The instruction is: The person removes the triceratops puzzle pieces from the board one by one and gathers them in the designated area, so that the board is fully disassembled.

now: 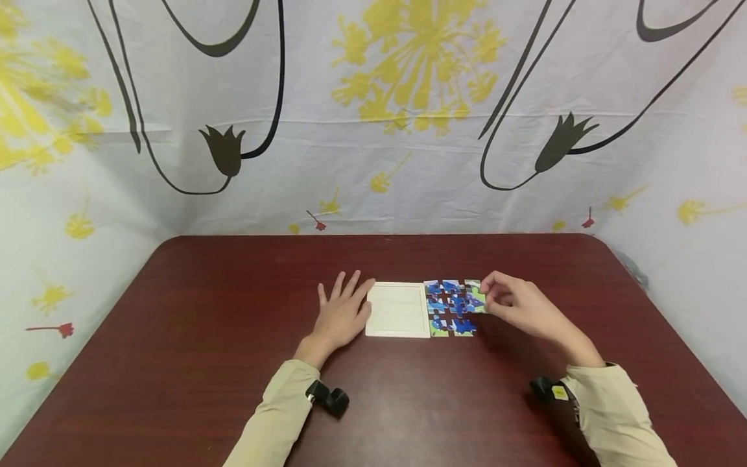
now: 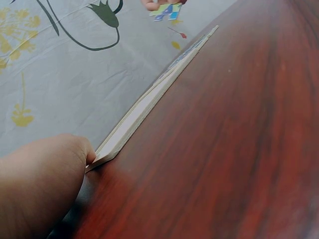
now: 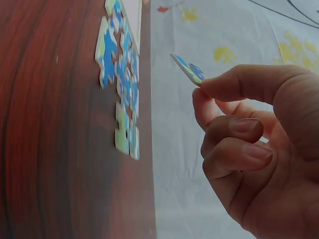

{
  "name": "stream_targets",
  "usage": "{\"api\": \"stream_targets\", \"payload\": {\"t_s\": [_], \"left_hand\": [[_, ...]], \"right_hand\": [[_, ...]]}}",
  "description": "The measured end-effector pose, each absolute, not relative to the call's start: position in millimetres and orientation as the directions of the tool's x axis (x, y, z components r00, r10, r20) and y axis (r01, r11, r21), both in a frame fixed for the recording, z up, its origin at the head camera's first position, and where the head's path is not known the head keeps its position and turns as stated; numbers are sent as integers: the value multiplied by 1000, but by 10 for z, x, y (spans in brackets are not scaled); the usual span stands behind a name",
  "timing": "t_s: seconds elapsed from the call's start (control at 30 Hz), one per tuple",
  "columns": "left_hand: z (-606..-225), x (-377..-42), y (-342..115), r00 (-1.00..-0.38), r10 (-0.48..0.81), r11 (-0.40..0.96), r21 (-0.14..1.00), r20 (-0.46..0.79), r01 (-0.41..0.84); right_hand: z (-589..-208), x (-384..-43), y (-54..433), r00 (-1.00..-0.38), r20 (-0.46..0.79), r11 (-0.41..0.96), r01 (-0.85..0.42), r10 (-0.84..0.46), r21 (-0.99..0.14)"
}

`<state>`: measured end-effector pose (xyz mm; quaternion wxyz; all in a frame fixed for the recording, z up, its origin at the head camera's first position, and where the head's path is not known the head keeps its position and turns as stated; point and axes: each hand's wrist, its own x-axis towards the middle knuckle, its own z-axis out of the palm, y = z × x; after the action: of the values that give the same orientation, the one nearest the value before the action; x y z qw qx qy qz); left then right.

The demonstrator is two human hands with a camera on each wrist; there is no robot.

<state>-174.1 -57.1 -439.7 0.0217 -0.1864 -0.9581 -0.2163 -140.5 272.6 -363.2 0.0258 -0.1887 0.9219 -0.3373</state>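
Observation:
A pale wooden puzzle tray lies flat on the dark red table. My left hand rests at the tray's left edge, its fingers spread and fairly straight, thumb side touching the rim. To the tray's right lie several blue and green jigsaw pieces, set out in rough rows with small gaps. My right hand pinches one jigsaw piece between thumb and index finger. That piece is tilted and held above the table, apart from the others. The remaining right fingers are curled in toward the palm.
The glossy dark red table stretches around the tray and pieces. Behind it hangs a white cloth with yellow flowers and dark stems. A black wrist camera is strapped over the left sleeve, another camera over the right.

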Motion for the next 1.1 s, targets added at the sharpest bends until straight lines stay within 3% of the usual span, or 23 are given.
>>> {"api": "stream_targets", "payload": {"t_s": [0.43,1.1], "left_hand": [[-4423,-1744,-593,-928,349,829,421,129,369],[-4415,-1750,-581,-928,350,834,408,128,371]], "right_hand": [[-3615,-1397,2858,-904,-116,732,-252,-412,-633],[-3729,-1406,2884,-895,-213,776,-197,-391,-598]]}}
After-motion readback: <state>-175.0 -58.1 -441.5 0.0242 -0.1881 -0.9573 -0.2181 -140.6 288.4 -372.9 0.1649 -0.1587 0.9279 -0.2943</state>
